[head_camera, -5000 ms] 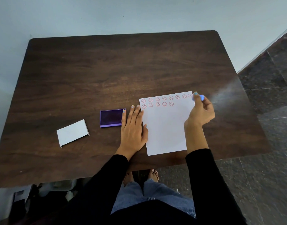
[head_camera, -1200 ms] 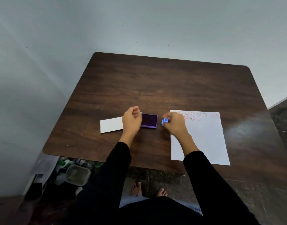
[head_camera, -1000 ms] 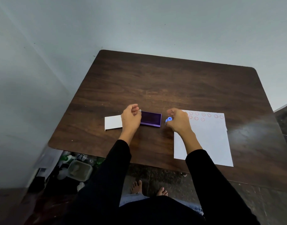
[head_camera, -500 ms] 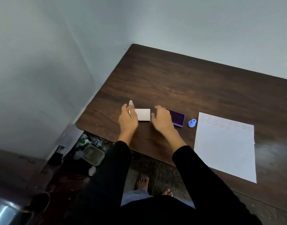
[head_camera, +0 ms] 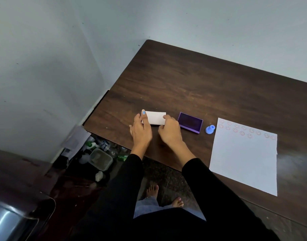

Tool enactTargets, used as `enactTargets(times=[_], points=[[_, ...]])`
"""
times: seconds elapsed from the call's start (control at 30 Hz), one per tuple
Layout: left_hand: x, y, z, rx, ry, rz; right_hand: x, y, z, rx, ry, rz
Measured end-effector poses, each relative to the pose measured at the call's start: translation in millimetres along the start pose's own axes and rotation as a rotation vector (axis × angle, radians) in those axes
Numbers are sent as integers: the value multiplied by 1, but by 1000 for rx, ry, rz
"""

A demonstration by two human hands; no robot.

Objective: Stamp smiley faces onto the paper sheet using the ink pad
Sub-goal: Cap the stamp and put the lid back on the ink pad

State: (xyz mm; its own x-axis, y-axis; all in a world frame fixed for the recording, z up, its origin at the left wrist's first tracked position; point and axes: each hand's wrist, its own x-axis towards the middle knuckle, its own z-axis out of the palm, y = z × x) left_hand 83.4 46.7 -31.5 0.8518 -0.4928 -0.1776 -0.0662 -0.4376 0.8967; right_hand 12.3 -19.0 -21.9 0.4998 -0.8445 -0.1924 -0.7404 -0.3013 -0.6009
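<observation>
The white paper sheet lies at the right of the dark wooden table, with two rows of red smiley faces along its far edge. A small blue stamp stands on the table between the sheet and the open purple ink pad. Left of the pad, the white ink pad lid is gripped from both sides: my left hand on its left end, my right hand on its right end. Whether the lid is off the table I cannot tell.
The table's left edge runs close to the grey wall. Below that edge the floor holds a plastic container, bottles and papers. My bare feet stand under the near edge.
My right hand set the blue stamp down beside the ink pad and moved left to the white lid. My left hand also moved onto the lid. The view swung to the left.
</observation>
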Motion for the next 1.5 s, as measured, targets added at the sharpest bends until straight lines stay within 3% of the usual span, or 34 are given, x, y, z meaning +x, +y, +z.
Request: enactTargets(times=[0.17, 0.33, 0.6, 0.97, 1.5], points=[[-11, 15, 17, -87, 7, 94, -9, 8, -10, 136, 231, 63], [-23, 24, 48, -81, -146, 136, -19, 34, -26, 189, 400, 226], [-27, 22, 76, -13, -314, 129, -26, 63, -34, 235, 383, 355], [-21, 14, 79, 89, -382, 145, -26, 68, -34, 246, 374, 347], [-17, 7, 77, 313, -427, 322, -33, 69, -31, 108, 235, 277]])
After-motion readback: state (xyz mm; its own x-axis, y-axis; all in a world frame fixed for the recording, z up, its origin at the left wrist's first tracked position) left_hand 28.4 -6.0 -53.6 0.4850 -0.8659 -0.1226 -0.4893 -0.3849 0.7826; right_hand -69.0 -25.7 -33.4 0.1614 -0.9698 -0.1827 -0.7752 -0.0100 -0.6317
